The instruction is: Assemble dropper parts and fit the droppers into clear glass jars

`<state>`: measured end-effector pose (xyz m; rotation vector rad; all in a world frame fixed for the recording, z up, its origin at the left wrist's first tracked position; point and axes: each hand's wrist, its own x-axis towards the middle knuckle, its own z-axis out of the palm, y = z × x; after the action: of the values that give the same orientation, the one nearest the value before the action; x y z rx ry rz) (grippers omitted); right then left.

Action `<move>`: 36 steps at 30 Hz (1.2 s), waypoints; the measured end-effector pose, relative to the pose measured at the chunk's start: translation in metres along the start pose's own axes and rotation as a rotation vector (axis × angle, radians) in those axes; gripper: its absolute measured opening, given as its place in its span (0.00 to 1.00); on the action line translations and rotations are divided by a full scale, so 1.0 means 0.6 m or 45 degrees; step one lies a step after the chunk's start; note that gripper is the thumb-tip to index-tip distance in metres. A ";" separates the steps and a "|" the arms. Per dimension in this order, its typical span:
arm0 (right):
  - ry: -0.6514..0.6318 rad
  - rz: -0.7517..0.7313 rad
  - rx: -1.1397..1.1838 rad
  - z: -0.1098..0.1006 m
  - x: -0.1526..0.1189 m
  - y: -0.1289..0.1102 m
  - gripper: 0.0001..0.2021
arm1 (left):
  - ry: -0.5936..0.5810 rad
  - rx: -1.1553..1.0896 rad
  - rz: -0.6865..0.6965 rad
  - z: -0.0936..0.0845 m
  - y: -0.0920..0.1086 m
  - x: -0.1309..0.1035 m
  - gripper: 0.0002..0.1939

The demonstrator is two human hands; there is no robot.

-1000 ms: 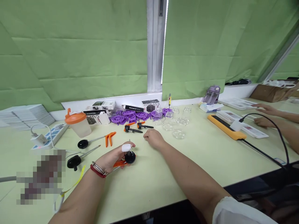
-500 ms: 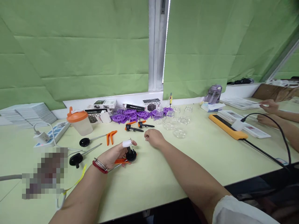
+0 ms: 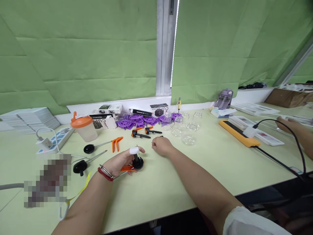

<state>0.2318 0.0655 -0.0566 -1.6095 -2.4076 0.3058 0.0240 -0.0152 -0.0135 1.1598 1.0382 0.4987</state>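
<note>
My left hand (image 3: 126,160) is wrapped round a black round part (image 3: 138,163) with a black stem, a white top and an orange piece; a metal rod sticks out below the palm. My right hand (image 3: 161,145) rests on the table with its fingers curled; a small dark bit shows at its far side, but what it holds, if anything, is hidden. Just beyond it lie two black handled parts (image 3: 141,134) with orange bits. Left of my left hand are two black discs (image 3: 89,148) on metal rods and an orange clip-like piece (image 3: 117,144).
Purple wheel-shaped pieces (image 3: 126,123) and clear glass jars (image 3: 188,140) stand further back. A cup with an orange lid (image 3: 81,122) is at the left. On the right are a yellow power strip (image 3: 236,133), its cable and another person's hand (image 3: 292,125).
The other person's hands at the right have moved; one now reaches over white trays nearer the edge. My own hands have hardly moved; a small dark bit shows beside my right hand.
</note>
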 end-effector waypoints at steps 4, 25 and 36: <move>0.033 -0.048 -0.004 -0.003 -0.005 -0.009 0.06 | -0.004 0.018 -0.002 0.000 0.000 -0.001 0.26; -0.329 -0.254 1.673 -0.004 -0.042 -0.066 0.10 | -0.100 0.059 0.065 -0.005 -0.009 0.016 0.30; -0.163 -0.555 1.396 0.000 -0.040 -0.069 0.03 | -0.026 0.055 0.057 0.001 -0.007 0.016 0.29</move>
<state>0.2043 0.0274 -0.0460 -0.5725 -1.9334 1.3480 0.0282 -0.0092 -0.0214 1.2266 1.0117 0.5010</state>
